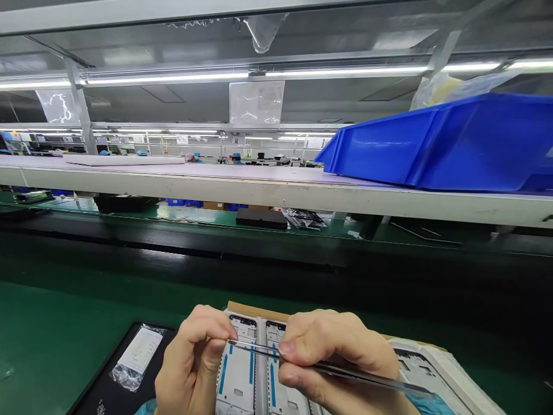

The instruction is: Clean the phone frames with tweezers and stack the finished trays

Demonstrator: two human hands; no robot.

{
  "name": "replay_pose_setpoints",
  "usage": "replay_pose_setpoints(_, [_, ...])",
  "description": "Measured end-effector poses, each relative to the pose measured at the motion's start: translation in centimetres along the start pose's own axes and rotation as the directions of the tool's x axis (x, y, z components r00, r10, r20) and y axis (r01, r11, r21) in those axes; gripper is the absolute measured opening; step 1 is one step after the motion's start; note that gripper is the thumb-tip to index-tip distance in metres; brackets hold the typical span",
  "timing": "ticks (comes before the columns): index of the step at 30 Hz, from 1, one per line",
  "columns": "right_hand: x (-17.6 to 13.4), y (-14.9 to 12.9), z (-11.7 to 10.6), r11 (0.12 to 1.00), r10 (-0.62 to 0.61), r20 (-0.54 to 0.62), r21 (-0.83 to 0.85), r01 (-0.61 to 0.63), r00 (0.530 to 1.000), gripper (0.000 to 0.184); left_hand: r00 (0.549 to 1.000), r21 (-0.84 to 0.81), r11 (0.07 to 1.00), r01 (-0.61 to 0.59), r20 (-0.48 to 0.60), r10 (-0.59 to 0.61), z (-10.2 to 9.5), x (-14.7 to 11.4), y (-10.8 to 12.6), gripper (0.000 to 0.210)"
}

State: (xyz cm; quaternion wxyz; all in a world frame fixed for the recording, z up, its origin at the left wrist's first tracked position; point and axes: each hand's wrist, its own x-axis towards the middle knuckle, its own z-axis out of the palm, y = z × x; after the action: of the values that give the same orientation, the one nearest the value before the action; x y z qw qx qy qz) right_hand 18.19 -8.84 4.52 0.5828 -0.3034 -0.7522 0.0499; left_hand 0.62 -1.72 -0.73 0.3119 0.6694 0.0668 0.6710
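My right hand grips a pair of thin metal tweezers, thumb and fingers squeezing the arms. The tweezers point left, toward my left hand. That hand is closed in a pinch at the tweezer tips; whatever sits between its fingertips is too small to make out. Below both hands lies a white tray with a tan edge, holding several phone frames. One phone frame with blue strips shows between the hands. Another phone frame is beside it, partly covered by my right hand.
A black case with a bagged white label lies left on the green bench. A dark belt runs behind. Above it, a shelf carries a blue bin at right. A black box stands farther back.
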Motion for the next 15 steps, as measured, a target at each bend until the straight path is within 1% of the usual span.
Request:
replay_pose_setpoints(2, [-0.3,0.2,-0.1,1.000,0.005,-0.027,-0.023,-0.005,1.000,0.014,0.989,-0.063,0.993,0.105,-0.099,-0.111,0.4,-0.1,0.5,0.013])
replay_pose_setpoints(4, [-0.7,0.5,-0.2,1.000,0.008,-0.032,-0.025,-0.009,0.999,0.015,0.947,-0.199,0.952,0.234,-0.173,-0.269,0.5,0.0,0.8,0.014])
replay_pose_setpoints(5, [-0.9,0.6,-0.2,1.000,0.013,-0.029,-0.026,-0.014,0.999,0.016,0.925,-0.273,0.917,0.292,-0.163,-0.343,0.3,0.1,0.9,0.017])
replay_pose_setpoints(7, [-1.2,0.7,-0.4,0.999,0.021,-0.022,-0.027,-0.021,1.000,0.020,0.897,-0.377,0.844,0.382,-0.068,-0.436,-0.4,0.5,0.8,0.023])
replay_pose_setpoints(9, [-1.3,0.6,-0.5,0.999,0.025,-0.021,-0.022,-0.025,0.999,0.022,0.872,-0.436,0.786,0.439,-0.004,-0.490,-1.2,1.0,0.5,0.025])
replay_pose_setpoints(11, [-1.2,0.4,-0.6,1.000,0.024,-0.022,-0.005,-0.024,0.999,0.022,0.849,-0.476,0.746,0.466,0.004,-0.528,-1.9,1.3,0.2,0.025])
replay_pose_setpoints(13, [-1.0,0.1,-0.7,1.000,0.017,-0.018,0.020,-0.017,1.000,0.022,0.842,-0.477,0.739,0.475,0.004,-0.539,-2.3,1.4,-0.1,0.021])
replay_pose_setpoints(15, [-0.8,-0.2,-0.7,0.999,0.014,-0.013,0.051,-0.013,1.000,0.023,0.862,-0.457,0.760,0.461,0.030,-0.505,-2.3,1.4,-0.2,0.014])
